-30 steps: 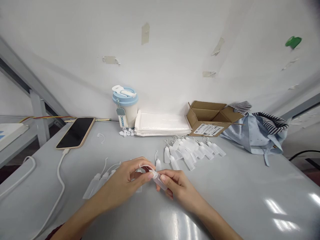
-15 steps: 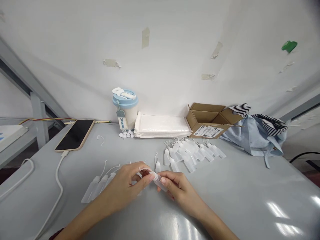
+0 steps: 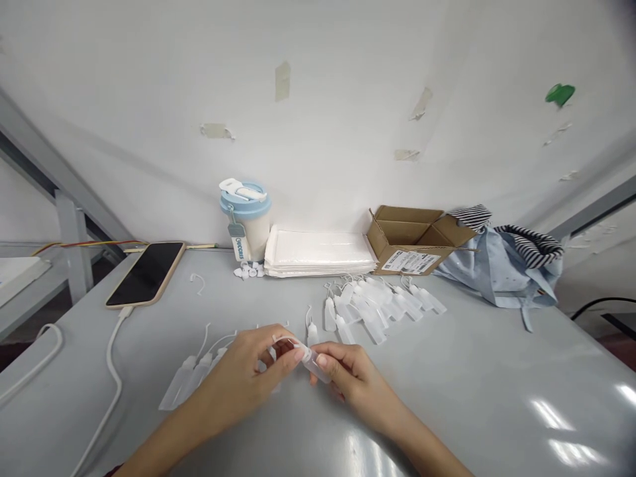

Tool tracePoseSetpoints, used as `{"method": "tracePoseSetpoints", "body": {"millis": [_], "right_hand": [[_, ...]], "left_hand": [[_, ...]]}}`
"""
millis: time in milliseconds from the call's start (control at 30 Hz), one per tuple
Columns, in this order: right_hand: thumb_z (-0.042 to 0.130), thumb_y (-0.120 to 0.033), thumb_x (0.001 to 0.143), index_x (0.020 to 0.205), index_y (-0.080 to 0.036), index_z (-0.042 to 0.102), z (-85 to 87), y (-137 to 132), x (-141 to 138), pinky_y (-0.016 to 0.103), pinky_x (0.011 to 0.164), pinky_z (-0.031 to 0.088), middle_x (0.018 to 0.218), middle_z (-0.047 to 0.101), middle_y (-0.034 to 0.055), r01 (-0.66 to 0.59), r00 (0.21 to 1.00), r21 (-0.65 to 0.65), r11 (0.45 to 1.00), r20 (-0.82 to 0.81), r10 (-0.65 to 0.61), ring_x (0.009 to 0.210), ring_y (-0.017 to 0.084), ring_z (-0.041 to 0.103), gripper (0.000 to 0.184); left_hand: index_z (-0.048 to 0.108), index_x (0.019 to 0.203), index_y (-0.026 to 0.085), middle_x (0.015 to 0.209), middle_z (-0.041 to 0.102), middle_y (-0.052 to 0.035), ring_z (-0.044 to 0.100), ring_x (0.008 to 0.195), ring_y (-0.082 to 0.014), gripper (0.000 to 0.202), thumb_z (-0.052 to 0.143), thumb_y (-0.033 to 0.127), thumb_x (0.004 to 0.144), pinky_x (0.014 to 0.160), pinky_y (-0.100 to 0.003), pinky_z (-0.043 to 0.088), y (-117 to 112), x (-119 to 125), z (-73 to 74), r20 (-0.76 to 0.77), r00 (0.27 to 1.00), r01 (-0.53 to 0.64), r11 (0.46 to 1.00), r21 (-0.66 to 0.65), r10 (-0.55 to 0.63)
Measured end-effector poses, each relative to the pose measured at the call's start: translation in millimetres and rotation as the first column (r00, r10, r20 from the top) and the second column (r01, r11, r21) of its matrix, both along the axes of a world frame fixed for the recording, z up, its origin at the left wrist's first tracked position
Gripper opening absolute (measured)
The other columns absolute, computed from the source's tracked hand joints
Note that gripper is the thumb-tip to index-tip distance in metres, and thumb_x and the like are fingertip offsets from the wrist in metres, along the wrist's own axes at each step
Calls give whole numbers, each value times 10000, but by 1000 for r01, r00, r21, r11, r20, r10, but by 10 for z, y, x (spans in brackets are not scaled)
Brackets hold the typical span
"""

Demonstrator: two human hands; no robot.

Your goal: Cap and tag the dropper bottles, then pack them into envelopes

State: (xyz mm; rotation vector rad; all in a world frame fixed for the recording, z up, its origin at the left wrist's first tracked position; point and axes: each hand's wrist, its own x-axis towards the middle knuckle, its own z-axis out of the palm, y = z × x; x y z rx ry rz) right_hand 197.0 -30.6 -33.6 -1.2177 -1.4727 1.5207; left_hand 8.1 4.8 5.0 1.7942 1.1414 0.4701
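Observation:
Between my two hands is a small translucent plastic squeeze bottle point(image 3: 316, 366), tilted, with a thin white strap curving from its neck. My left hand point(image 3: 258, 364) pinches the neck and cap end between thumb and fingers. The bottle's body is gripped by my right hand point(image 3: 342, 371). Similar bottles point(image 3: 179, 384) lie in a row at the left, partly hidden behind my left hand and forearm. Just beyond my fingers lies a single bottle point(image 3: 312, 334). A loose pile of bottles with straps point(image 3: 373, 326) spreads farther back on the right.
Along the wall stand a blue-lidded cup point(image 3: 252, 228), small white caps point(image 3: 247, 270), a stack of white packets point(image 3: 320, 255), an open cardboard box point(image 3: 412, 245) and a light-blue cloth bag point(image 3: 507, 271). At left, a phone point(image 3: 149, 275) is plugged into a white cable point(image 3: 113, 371).
The view has shifted slightly, so the whole scene sits a little to the left. Both hands keep nearly the same grip on the bottle.

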Motion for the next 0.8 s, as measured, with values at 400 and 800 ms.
{"method": "tracePoseSetpoints", "body": {"millis": [400,800], "right_hand": [[442,-501,915,768,-151,645,-13,-22,10,227,469,220,618,455,-20,-2,999,43,999,52,0,491,76,289,430],[460,-527,891,853,-145,695,13,-6,-34,223,447,219,649,534,1,9,1000,-53,999,-7,-9,463,67,293,450]], "left_hand": [[631,722,195,670,630,24,548,631,-129,286,476,379,875,559,-207,396,-11,47,16,-43,999,-2,999,32,3],[607,741,202,684,624,29,551,629,-132,251,483,385,861,538,-205,405,-10,53,3,-7,999,-35,999,-10,35]]}}
